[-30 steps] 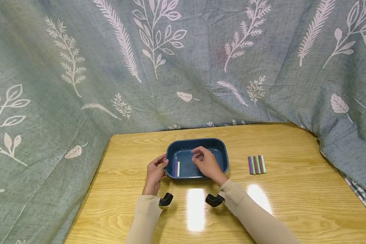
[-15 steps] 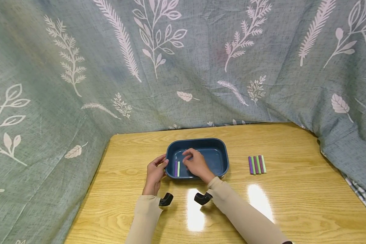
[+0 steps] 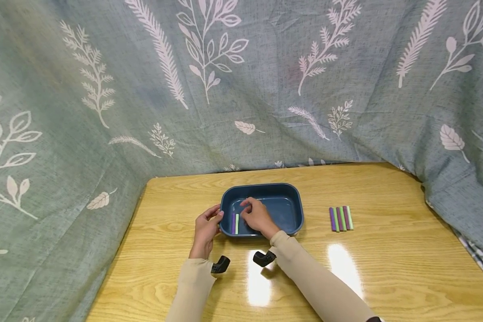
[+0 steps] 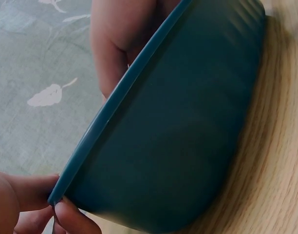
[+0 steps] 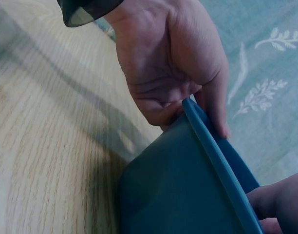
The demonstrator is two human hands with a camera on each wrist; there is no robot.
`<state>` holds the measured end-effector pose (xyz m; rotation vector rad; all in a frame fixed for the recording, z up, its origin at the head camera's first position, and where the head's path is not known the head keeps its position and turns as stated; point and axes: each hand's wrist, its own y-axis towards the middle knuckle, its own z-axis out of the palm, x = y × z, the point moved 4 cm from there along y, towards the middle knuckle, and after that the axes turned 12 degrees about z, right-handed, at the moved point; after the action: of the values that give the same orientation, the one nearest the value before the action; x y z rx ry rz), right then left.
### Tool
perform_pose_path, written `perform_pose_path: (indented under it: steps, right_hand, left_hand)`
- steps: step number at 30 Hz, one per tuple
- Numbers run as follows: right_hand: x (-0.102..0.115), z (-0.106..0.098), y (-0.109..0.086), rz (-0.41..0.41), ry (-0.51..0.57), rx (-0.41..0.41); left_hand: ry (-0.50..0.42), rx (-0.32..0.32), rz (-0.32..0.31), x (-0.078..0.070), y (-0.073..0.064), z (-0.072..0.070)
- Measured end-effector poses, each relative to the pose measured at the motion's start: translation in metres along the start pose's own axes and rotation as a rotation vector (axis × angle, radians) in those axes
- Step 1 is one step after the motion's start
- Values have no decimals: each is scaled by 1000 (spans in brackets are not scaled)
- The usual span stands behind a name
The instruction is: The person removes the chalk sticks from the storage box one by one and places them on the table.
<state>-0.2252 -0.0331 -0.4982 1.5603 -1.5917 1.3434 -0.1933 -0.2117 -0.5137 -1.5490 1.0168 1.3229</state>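
A dark blue plastic basin [image 3: 283, 232] with rounded corners stands on the wooden table. My left hand [image 3: 205, 230] grips its left end, thumb over the rim; the left wrist view shows the fingers [image 4: 34, 192] pinching that rim. Inside the basin, near its left wall, a purple stick [image 3: 233, 223] and a pale green stick [image 3: 237, 223], chalk-like, lie side by side. My right hand [image 3: 257, 217] is inside the basin just right of them, with curled fingers. What lies between its fingertips is hidden. In the right wrist view, my right hand [image 5: 285, 202] reaches over the rim.
Right of the basin, several purple, green, maroon and pale green sticks [image 3: 341, 218] lie in a row on the table [image 3: 386, 250]. A patterned grey-green cloth [image 3: 265, 89] hangs behind and at both sides. Each wrist carries a black camera mount [image 3: 264, 258].
My right hand has moved left inside the basin, toward the purple and pale green sticks. My left hand keeps its grip on the rim, and the row of sticks stays put.
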Motion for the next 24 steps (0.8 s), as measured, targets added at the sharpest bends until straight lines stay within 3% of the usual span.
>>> perform_pose_path:
  steps: [7, 14, 24]
  right_hand:
    - [-2, 4, 4, 8, -130, 34]
    - [-2, 9, 8, 64, -128, 91]
    - [1, 11, 10, 74, -148, 115]
  left_hand:
    - [-6, 0, 6, 0, -1, 1]
    - [-5, -5, 11, 1, 0, 1]
    - [-23, -6, 3, 1, 0, 1]
